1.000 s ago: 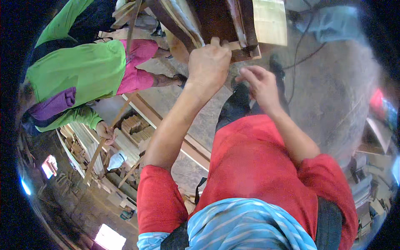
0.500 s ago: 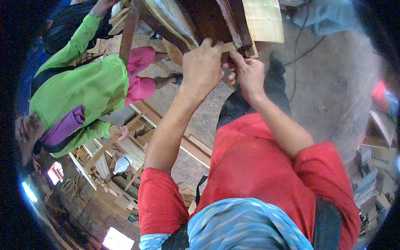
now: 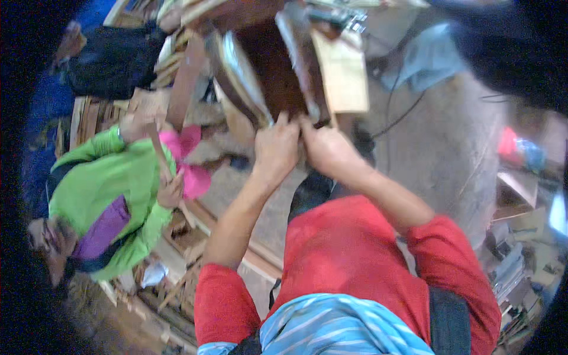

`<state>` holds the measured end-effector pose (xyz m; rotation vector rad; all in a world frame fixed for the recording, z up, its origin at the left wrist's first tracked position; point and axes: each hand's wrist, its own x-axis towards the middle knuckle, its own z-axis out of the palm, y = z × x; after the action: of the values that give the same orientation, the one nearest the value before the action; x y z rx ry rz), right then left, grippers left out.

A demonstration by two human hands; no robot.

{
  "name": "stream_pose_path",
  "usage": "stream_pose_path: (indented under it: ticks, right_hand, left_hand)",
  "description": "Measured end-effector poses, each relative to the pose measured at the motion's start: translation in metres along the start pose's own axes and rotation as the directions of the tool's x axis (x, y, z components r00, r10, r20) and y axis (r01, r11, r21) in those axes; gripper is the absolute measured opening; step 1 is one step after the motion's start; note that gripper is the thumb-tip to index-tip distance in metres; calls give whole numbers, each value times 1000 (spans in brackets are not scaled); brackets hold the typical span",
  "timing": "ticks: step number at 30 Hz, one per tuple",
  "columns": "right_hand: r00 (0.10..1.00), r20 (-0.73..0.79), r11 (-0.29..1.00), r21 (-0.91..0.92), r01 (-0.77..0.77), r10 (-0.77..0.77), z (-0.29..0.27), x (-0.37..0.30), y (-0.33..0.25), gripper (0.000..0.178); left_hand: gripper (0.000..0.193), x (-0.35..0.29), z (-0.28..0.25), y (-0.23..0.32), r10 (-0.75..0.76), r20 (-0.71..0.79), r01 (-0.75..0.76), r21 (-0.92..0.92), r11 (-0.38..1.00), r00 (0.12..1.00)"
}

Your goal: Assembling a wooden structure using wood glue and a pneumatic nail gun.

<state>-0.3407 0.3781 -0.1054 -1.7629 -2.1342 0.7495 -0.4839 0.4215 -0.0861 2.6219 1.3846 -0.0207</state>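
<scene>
A dark brown wooden frame (image 3: 278, 71) points toward me at the top centre, with whitish strips along its two long sides. My left hand (image 3: 276, 148) is closed at the left corner of its near end. Right beside it, my right hand (image 3: 332, 145) closes on the right corner, thumb side toward the left hand. The two hands almost touch. Their fingertips are blurred and partly hidden, so any small piece between them cannot be made out. A pale wooden board (image 3: 343, 77) lies along the frame's right side.
To the left, a co-worker in a green top (image 3: 112, 195) holds a wooden strip (image 3: 160, 148). Stacked wood pieces (image 3: 89, 118) lie behind that person. A dark cable (image 3: 402, 112) runs across the floor near a blue cloth (image 3: 423, 56). Scrap boards (image 3: 520, 236) lie at the right.
My view has shifted, so the frame and my hands sit lower. My right hand has turned palm-down and closer to the left. The pale strip between my hands no longer shows. The co-worker's hands have come together.
</scene>
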Motion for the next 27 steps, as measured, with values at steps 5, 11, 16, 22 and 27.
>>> stream_pose_path:
  ticks: [5,11,16,22,27]
  right_hand:
    - [965,259,998,39,42,-50,-6,57,17,19]
    - [969,29,960,-130,249,-247,16,96,80,16]
    - [975,97,967,-141,211,-199,-48,59,91,16]
    - [953,294,995,86,41,-65,-132,51,130,35]
    - [928,206,-397,859,-323,-310,-158,185,314,53]
  left_hand:
    - [26,10,44,-3,-46,-58,42,-67,997,997]
    - [32,55,79,-1,-108,-179,89,-111,990,978]
    - [24,63,82,32,-25,-340,-63,-245,967,940]
    - [19,34,34,42,-115,10,105,-503,858,993]
    - [21,-44,58,-2,-481,204,292,-949,116,853]
